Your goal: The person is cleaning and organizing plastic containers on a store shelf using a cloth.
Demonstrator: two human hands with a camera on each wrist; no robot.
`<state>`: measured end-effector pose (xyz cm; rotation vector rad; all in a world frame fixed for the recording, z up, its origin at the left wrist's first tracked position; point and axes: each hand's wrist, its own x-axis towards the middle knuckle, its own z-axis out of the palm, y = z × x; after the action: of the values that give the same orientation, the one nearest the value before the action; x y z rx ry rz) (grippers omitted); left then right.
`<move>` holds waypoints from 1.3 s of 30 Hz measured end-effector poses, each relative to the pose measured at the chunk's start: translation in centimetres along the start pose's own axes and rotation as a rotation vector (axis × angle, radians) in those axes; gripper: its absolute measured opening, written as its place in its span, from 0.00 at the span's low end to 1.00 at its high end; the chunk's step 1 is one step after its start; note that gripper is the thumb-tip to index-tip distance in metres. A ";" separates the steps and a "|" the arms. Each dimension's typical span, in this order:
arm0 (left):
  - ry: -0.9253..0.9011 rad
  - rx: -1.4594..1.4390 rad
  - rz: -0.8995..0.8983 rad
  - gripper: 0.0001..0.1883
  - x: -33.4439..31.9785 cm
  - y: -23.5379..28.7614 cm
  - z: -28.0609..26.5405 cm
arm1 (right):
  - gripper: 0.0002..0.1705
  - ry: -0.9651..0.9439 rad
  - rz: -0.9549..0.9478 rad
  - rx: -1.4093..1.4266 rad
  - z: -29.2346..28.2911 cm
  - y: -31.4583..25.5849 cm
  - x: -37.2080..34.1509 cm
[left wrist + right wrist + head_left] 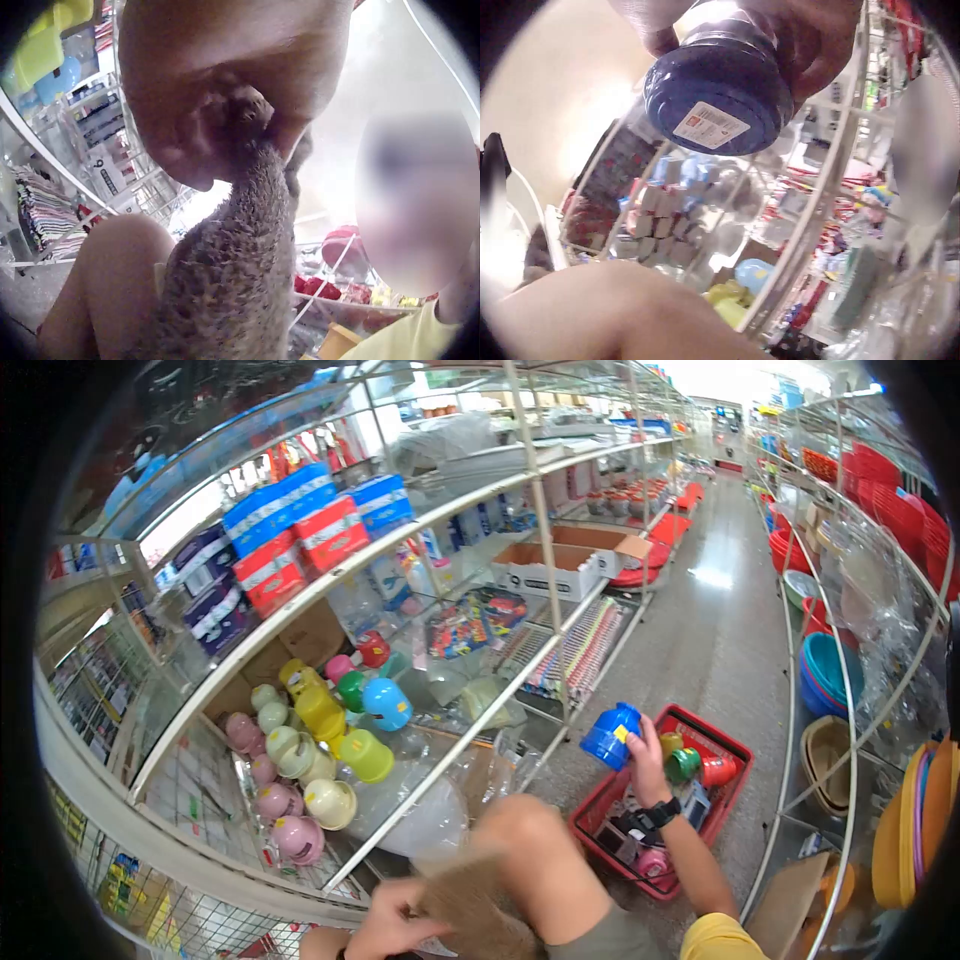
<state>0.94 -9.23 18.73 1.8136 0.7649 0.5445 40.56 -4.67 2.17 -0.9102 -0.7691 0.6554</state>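
My right hand point(650, 755) grips a shiny blue plastic pot-like container point(610, 738) above the red shopping basket point(708, 727). In the right wrist view, the container's round underside point(712, 105) carries a white barcode sticker. Inside the basket lie a green container point(683, 764), a red one point(718, 771) and a pink item point(653, 862). Low by the knee, my left hand point(388, 922) pinches a fuzzy brown cloth point(470, 900). Up close in the left wrist view, the cloth point(232, 277) hangs bunched from the fingers.
On the lower shelf at left lie several round plastic containers, among them a light blue one point(387, 704) and a pink one point(298, 840). White metal rails point(440, 782) edge the shelf. Across the aisle point(690, 620), blue basins point(832, 672) and red baskets point(880, 485) fill another rack.
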 end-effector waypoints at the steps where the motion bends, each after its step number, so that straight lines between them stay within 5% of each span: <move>1: 0.150 -0.238 -0.119 0.16 -0.2 0.6 -0.6 | 0.31 -0.061 -0.017 0.083 2.6 -3.0 0.6; 3: 0.270 -0.434 -0.079 0.18 1.5 0.7 -2.1 | 0.34 -0.133 -0.054 0.180 7.4 -6.9 2.3; 5: 0.352 -0.582 -0.035 0.20 3.3 1.5 -2.1 | 0.36 -0.408 -0.173 0.137 12.5 -11.4 4.4; 8: 0.475 -0.756 -0.053 0.19 5.3 -1.1 -1.6 | 0.40 -0.911 -0.092 0.040 20.9 -18.1 5.0; 10: 0.518 -0.835 -0.127 0.18 5.4 -1.8 -1.6 | 0.40 -1.192 -0.383 -0.251 26.1 -19.6 4.3; 15: 0.742 -0.861 -0.220 0.18 4.9 -5.5 -0.5 | 0.40 -1.149 -0.965 -0.676 31.4 -11.6 -0.9; 19: 0.643 -0.917 -0.336 0.15 3.8 -6.5 -0.1 | 0.42 -1.264 -0.513 -0.645 30.2 -8.3 -0.7; 26: 0.520 -0.982 -0.150 0.20 2.4 -5.6 -2.5 | 0.50 -1.238 -0.423 -0.502 29.8 -7.6 -0.6; 31: 0.319 -1.212 0.145 0.25 3.5 -4.5 -3.3 | 0.50 -1.231 -0.485 -0.438 29.3 -8.2 0.7; 35: 0.411 -1.221 0.041 0.30 3.8 -3.9 -3.3 | 0.43 -1.318 -0.676 -0.495 28.6 -9.5 -0.3; 37: 0.462 -1.215 0.008 0.30 3.9 -4.0 -3.5 | 0.44 -1.420 -0.919 -0.576 28.2 -9.7 -1.0; 39: 0.513 -1.206 -0.030 0.29 3.9 -3.6 -3.7 | 0.44 -1.418 -0.928 -0.595 27.8 -10.2 -1.3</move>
<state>0.21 -3.15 16.66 0.5406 0.5670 1.1569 19.15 1.78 21.58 -0.3567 -2.5495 0.1138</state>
